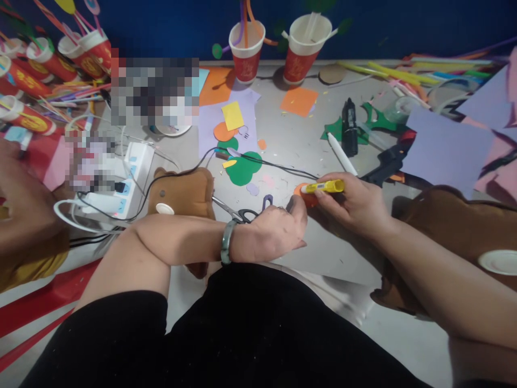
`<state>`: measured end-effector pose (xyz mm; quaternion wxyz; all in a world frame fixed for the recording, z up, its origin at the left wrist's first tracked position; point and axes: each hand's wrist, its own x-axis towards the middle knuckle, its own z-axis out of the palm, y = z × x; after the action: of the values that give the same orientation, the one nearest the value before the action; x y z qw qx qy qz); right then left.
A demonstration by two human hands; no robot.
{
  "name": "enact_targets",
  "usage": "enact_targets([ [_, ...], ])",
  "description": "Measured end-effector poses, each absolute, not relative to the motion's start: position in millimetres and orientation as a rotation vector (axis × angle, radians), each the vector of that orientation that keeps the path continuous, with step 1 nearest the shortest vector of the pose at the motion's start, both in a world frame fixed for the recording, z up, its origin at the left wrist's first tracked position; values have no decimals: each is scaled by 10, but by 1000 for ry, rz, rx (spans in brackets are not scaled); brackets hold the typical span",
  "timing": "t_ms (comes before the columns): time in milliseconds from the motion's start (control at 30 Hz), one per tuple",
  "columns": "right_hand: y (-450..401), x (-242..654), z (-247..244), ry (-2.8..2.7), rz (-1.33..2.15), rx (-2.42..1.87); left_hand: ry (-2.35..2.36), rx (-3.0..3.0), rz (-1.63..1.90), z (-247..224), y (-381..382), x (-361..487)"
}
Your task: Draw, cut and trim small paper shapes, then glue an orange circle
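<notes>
My right hand [355,205] is closed around a yellow marker [323,186], which lies nearly level and points left. Under its tip is a small orange paper piece [299,188]. My left hand [278,226], with a green bangle at the wrist, pinches this piece at its near edge; the fingers hide part of it. Scissors [229,208] with dark handles lie just beyond my left wrist. Beyond my hands are a green paper cloud shape [244,168], a small lilac cut-out [252,189] and a black cable [274,163] crossing the table.
Two red-and-white paper cups [247,59] stand at the back. A black marker [349,129], a white pen [341,153], a black glue gun [383,164] and purple paper [446,148] lie to the right. At left are a power strip [135,178], a brown plush cushion [181,191] and another person's arm [28,194].
</notes>
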<state>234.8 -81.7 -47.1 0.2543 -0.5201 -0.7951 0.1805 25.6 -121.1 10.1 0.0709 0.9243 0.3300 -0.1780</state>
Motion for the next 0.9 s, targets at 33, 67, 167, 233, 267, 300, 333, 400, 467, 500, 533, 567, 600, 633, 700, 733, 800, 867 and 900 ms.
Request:
enact_targets([
  [33, -815, 2351, -479, -2153, 473, -1419, 994, 2790, -531, 91, -1215, 252],
  [67, -811, 2356, -487, -2144, 449, -1414, 997, 2804, -517, 73, -1222, 245],
  [167, -794, 2385, -502, -2111, 350, -1384, 1009, 2866, -423, -2, -1251, 225],
  [233, -789, 2401, -498, -2088, 297, -1360, 1016, 2890, -380, -42, -1264, 220],
  [267, -790, 2406, -494, -2080, 284, -1340, 1024, 2887, -383, -53, -1266, 222],
  [300, -794, 2407, -490, -2078, 284, -1321, 1028, 2881, -392, -58, -1265, 226],
  [333, -799, 2405, -488, -2086, 295, -1301, 1033, 2871, -403, -58, -1261, 233],
  [400, -809, 2395, -498, -2130, 329, -1268, 1035, 2854, -423, -45, -1250, 245],
  [467, -813, 2386, -525, -2192, 343, -1233, 1028, 2844, -436, -28, -1244, 251],
  [500, -812, 2382, -542, -2218, 333, -1205, 1027, 2841, -440, -20, -1244, 251],
  [533, -809, 2379, -558, -2238, 319, -1181, 1028, 2842, -440, -14, -1245, 249],
  [567, -807, 2375, -570, -2253, 310, -1172, 1030, 2847, -436, -10, -1249, 245],
  [600, -805, 2372, -578, -2263, 306, -1177, 1035, 2852, -434, -9, -1254, 240],
  [633, -803, 2368, -579, -2265, 310, -1199, 1039, 2859, -430, -9, -1258, 235],
  [700, -804, 2359, -570, -2245, 336, -1260, 1038, 2874, -418, -13, -1267, 225],
  [733, -806, 2356, -563, -2227, 350, -1284, 1034, 2883, -408, -16, -1269, 221],
  [800, -808, 2361, -552, -2175, 365, -1313, 1027, 2894, -399, -20, -1270, 216],
  [867, -806, 2381, -552, -2098, 375, -1348, 1024, 2895, -409, -18, -1265, 217],
  [900, -804, 2395, -555, -2039, 399, -1375, 1021, 2892, -418, -14, -1261, 219],
])
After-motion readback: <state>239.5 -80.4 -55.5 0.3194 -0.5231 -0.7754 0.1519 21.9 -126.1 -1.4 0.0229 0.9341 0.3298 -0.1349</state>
